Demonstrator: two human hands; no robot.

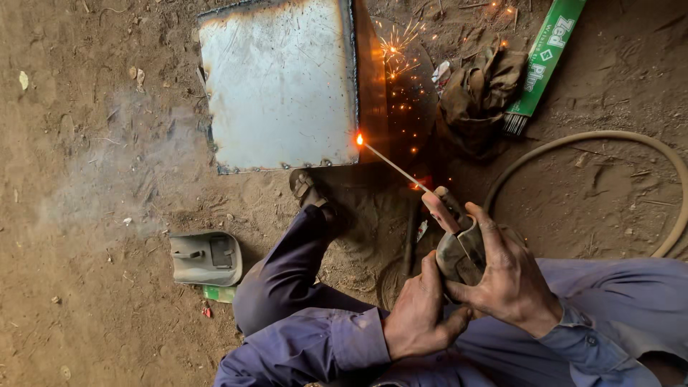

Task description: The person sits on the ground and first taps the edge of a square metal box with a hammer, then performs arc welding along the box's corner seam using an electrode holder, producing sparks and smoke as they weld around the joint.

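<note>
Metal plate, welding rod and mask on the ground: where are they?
Metal plate (279,86), head view, middle of its shiny face.
Welding rod (390,163), head view, middle of the thin stick.
Mask (206,259), head view, centre of its grey shell.

Steel plate (279,86) dull grey, scorched edges; ground (86,179) rough dirt; rag (476,93) grimy cloth.

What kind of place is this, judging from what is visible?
Probably an informal outdoor welding spot: bare dirt ground, a metal sheet lying on it, a sparking welding rod and a welding mask nearby.
</note>
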